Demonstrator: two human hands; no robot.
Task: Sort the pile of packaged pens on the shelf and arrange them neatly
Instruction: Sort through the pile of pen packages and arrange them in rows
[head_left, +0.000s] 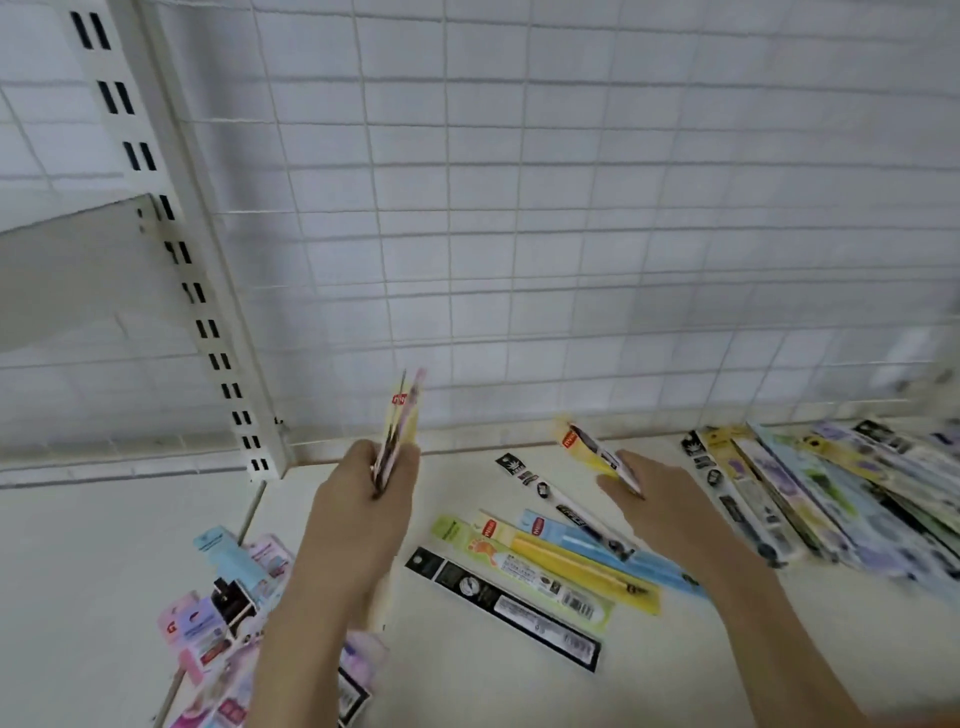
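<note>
Left hand (363, 499) is gripping a few packaged pens (397, 431) upright, fingers curled round them. Right hand (654, 499) is pinching a yellow pack (597, 452) (tilted, above the shelf (675, 665)). More packs are lying loose between the hands (535, 571), with a row (831, 493) fanning at right.

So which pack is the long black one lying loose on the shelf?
Start at the white shelf, between the two forearms. Four packs fan out there; the black pack lies nearest the camera, the only dark one beside green, yellow and blue neighbours.
</note>
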